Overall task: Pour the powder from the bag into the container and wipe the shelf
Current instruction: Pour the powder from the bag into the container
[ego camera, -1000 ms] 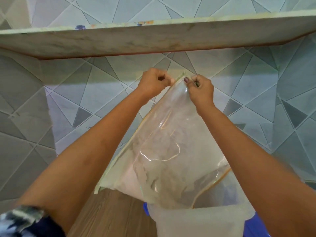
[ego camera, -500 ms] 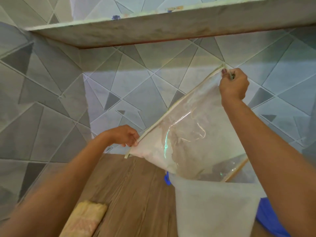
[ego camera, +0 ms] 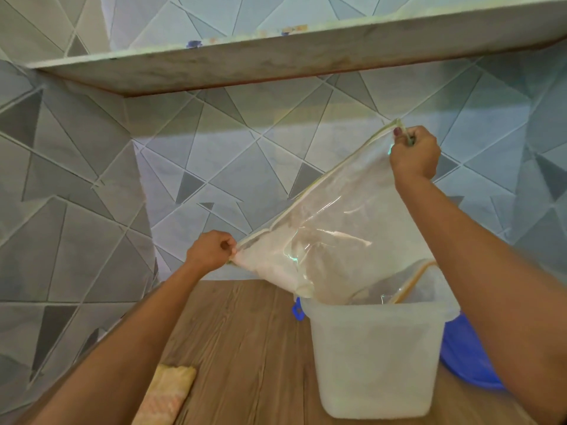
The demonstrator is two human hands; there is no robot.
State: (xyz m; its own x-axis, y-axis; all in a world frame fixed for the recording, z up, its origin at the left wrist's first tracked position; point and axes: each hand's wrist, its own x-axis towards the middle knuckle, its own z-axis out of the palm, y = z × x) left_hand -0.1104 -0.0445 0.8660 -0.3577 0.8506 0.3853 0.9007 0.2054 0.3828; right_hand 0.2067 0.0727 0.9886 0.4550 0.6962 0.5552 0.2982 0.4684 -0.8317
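1. A folded yellowish cloth (ego camera: 165, 394) lies on the wood-grain counter (ego camera: 245, 332).
2. The translucent white plastic container (ego camera: 374, 357) stands upright; the clear plastic bag of pale powder (ego camera: 331, 240) tilts into its opening.
3. The left hand (ego camera: 211, 250) pinches the bag's lower corner with curled fingers.
4. The right hand (ego camera: 414, 154), held higher, clenches the top corner under the grey marbled shelf (ego camera: 276, 59).

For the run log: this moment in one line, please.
step: pour | bag: tilted, mouth in container | left hand: pinches low corner | right hand: grips high corner | cloth: on wooden surface
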